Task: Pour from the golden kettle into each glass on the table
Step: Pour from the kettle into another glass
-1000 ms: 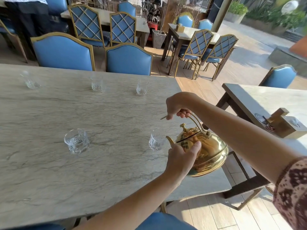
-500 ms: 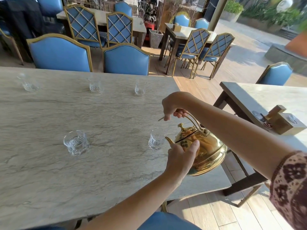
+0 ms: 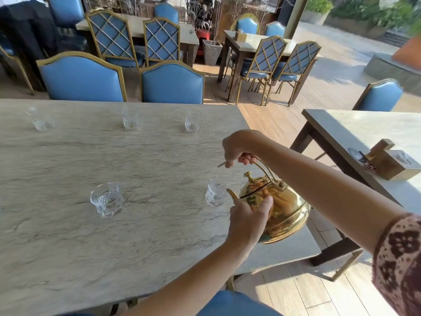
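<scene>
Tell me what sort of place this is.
Most likely a restaurant or café terrace: several marble-look dining tables with matching blue gold-framed chairs, a wooden holder on the neighbouring table, and planters beside open paving.

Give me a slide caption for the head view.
Both hands tip the golden kettle toward the nearest glass on the marble table.

Golden kettle point(image 3: 282, 210): round, polished, tilted spout-left, held off table edge, spout tip at rim of near-right glass point(image 3: 215, 194). Near-left glass point(image 3: 107, 199) upright. Three far glasses point(image 3: 41, 120) point(image 3: 131, 120) point(image 3: 192, 122) upright, in row.
</scene>
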